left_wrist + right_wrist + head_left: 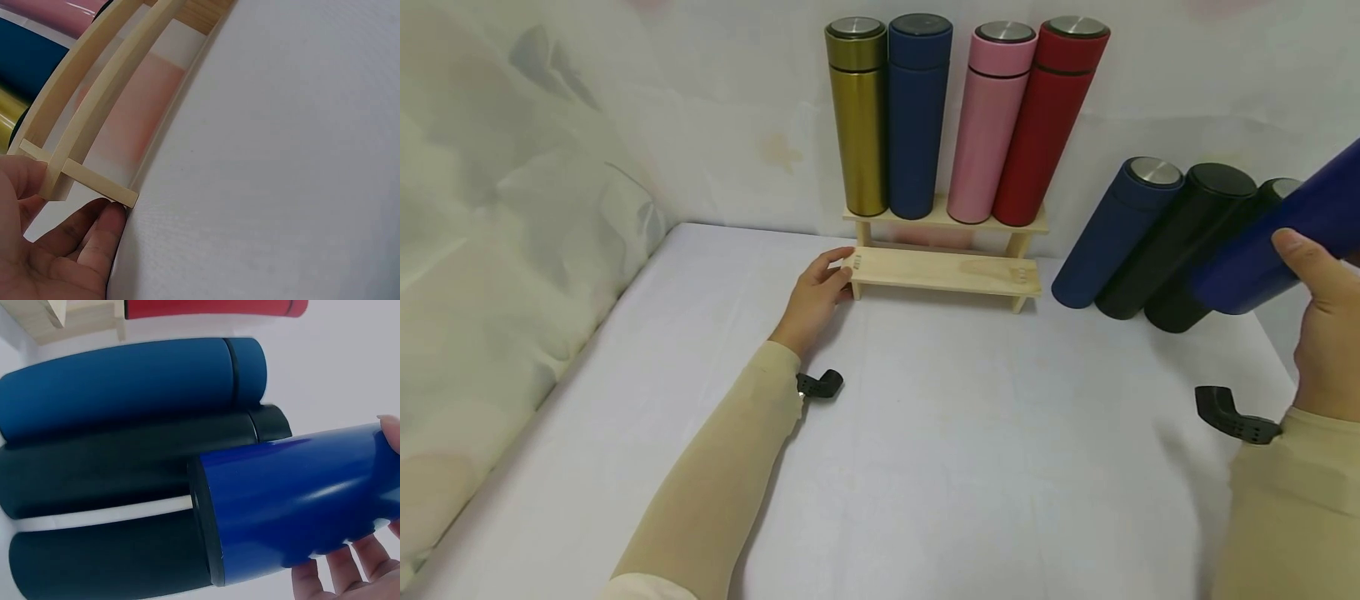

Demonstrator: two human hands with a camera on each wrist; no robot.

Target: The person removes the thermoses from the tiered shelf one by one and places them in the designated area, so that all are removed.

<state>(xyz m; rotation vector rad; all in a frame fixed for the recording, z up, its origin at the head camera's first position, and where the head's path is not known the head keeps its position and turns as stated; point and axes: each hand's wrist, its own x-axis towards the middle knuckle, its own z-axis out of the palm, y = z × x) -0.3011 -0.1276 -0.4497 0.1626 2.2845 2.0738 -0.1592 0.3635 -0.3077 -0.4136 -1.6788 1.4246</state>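
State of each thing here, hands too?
Gold flask: upright, lidded
Racked navy flask: upright, lidded
Pink flask: upright, lidded
Red flask: upright, lidded
Wooden two-tier rack: standing
Tabletop navy flask: upright, lidded
Left black flask: upright, lidded
Right black flask: upright, partly hidden
Royal-blue flask: raised, tilted
Left hand: holding rack
Right hand: holding royal-blue flask

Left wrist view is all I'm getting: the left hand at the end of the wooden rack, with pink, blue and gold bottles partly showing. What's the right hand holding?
Observer: The right hand grips a glossy blue bottle.
Operator: Okay, and what am I missing up top?
Observer: Past the pink bottle, a red bottle stands on the upper shelf of the wooden rack.
Operator: Anything off to the right?
Observer: Three more stand there: a matte blue bottle, a black bottle and another dark bottle.
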